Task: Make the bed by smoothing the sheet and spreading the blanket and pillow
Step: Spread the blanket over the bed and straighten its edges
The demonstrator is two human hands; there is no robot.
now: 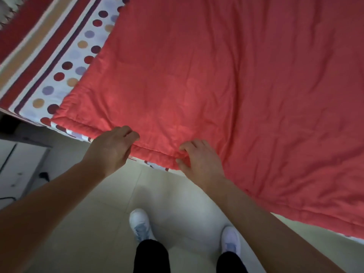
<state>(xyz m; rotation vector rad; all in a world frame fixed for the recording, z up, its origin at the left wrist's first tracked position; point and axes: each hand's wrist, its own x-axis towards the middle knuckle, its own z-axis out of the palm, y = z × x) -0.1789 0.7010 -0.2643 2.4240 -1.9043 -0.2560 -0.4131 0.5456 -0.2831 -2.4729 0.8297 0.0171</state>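
Below my fingers (129, 133) lay pale floor (110, 203) tiles, with my two white shoes (140, 225) under my wrists. A white cabinet (17, 168) and a dark cable (44, 176) sat well off to the left of my left hand (112, 148). Nothing lay between my hands and the bed.

The blanket (216, 75) spread flat from my fingers forward and off to the right, running out of view, so I could not tell its long axis. Its near hem ran slantwise, from a corner left of my left hand, under both hands and past my right wrist. Beyond that corner, left of my left fingers, the sheet (65, 62) showed bare, and a strip of it peeked from under the hem between my hands.

The blanket was coral red, soft and padded, lightly creased, with a stitched, rolled hem. The sheet was thin white cloth with round dots, then red, tan and dark stripes.

My left fingers curled over the hem, gripping it. My right hand (201, 160) pinched the hem between thumb and curled fingers.
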